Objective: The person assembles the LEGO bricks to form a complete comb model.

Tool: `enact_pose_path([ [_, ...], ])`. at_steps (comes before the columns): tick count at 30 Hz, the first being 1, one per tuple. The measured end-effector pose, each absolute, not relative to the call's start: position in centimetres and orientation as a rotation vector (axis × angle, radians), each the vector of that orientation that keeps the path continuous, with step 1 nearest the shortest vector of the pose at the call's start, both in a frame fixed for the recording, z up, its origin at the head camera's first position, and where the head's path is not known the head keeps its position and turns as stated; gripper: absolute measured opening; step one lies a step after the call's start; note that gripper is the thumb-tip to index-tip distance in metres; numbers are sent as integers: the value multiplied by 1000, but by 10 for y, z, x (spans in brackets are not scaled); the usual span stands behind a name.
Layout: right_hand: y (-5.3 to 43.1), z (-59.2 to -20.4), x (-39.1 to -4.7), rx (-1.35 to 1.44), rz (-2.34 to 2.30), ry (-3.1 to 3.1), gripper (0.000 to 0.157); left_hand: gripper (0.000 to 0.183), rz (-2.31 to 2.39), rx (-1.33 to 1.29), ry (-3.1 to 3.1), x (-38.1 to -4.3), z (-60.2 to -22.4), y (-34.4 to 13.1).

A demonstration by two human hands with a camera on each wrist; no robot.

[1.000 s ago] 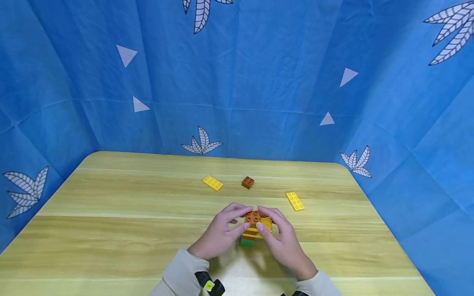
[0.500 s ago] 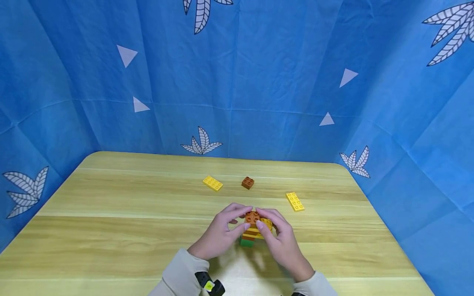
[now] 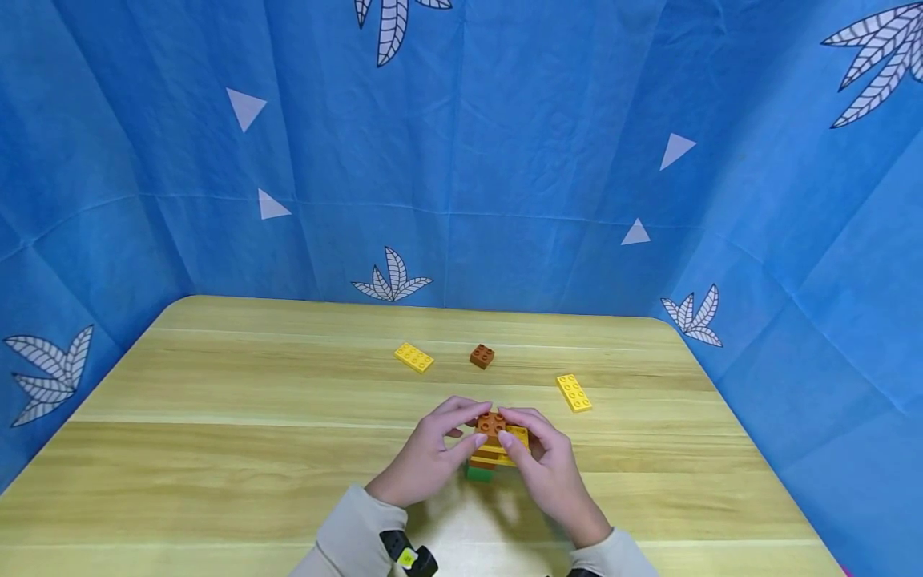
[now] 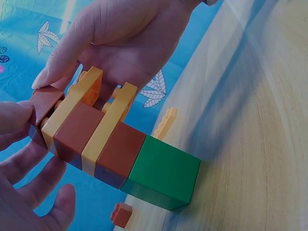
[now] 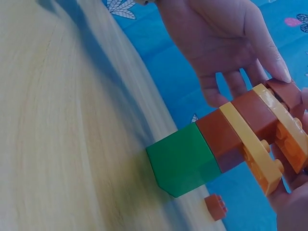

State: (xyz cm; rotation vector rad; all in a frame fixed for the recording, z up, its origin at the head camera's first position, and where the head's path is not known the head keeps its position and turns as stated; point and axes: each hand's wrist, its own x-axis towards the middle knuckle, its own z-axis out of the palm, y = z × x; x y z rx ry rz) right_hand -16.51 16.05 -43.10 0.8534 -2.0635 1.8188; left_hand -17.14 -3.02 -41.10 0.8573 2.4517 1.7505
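Note:
A tower of toy building bricks stands upright in front of me. From the bottom it has a green block [image 4: 163, 168], a brown brick [image 4: 122, 151], a yellow plate [image 5: 250, 144], a second brown brick [image 5: 252, 115] and another yellow plate [image 4: 67, 113]. Both plates jut out to the right. The top brown brick [image 3: 491, 427] sits slightly tilted, with a narrow gap over the studs below it. My left hand [image 3: 431, 450] pinches this top brick from the left, thumb in front and fingers behind. On the other side, my right hand [image 3: 550, 465] pinches it too.
Beyond the hands on the wooden table [image 3: 252, 449] lie a yellow plate [image 3: 414, 357], a small brown brick [image 3: 482, 357] and another yellow plate [image 3: 574, 393]. A blue patterned cloth [image 3: 447, 160] hangs behind the table.
My right hand's fingers have shifted slightly left against the top brown brick. The left hand and the loose pieces have stayed where they were.

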Motion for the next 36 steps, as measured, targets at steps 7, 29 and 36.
enact_pose_path([
  [7, 161, -432, -166, 848, 1815, -2077, 29, 41, 1754, 861, 2442, -172, -412, -31],
  [29, 161, -432, -165, 852, 1772, -2107, 31, 41, 1804, 894, 2389, -175, -419, -33],
  [36, 163, -433, -166, 850, 1787, -2111, 30, 41, 1804, 928, 2389, -177, -421, -33],
])
